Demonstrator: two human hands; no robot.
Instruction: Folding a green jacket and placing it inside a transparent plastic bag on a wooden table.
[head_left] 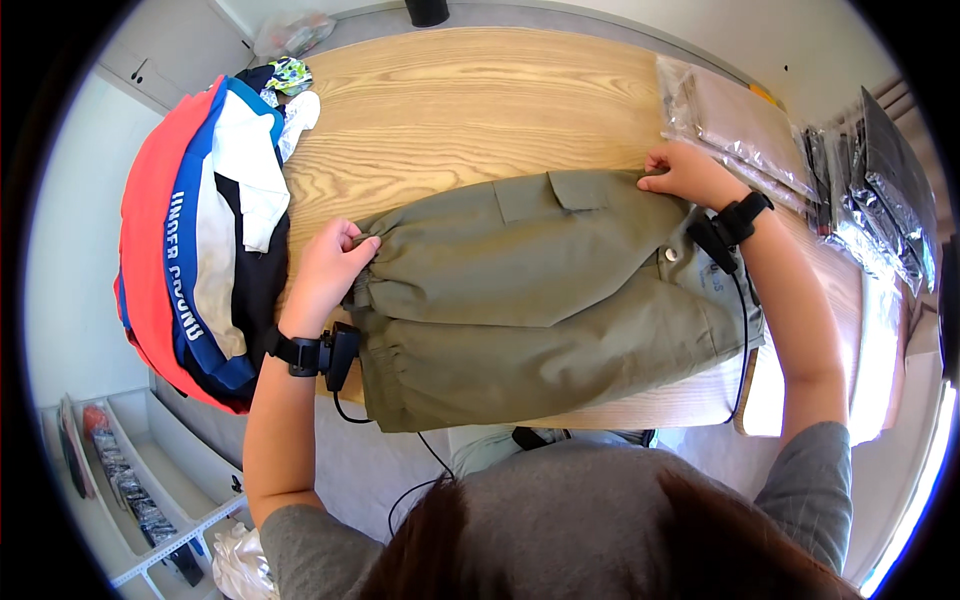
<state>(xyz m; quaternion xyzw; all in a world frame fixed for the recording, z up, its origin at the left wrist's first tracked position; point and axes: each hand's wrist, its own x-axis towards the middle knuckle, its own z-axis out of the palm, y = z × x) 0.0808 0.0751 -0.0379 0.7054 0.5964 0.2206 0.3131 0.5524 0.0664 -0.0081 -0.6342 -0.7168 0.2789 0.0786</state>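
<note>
A pair of olive-green cargo trousers [500, 290] lies sideways across the table, with gathered leg ends at the left. A flap pocket [578, 190] shows near its far edge, and a round snap button [671, 255] toward the right. My left hand [330, 265] is closed on the far left corner of the cloth, by the gathered hem. At the far right corner, my right hand [695, 175] pinches the edge between thumb and fingers. The near edge of the trousers hangs over the table's front edge.
A pile of folded clothes [180, 250] in red, blue, white and black stands at the left. Clear plastic packages [745, 135] and dark bagged items [870, 190] lie at the right. A divided white bin [190, 440] sits low on the left. Cables run from bands on both wrists.
</note>
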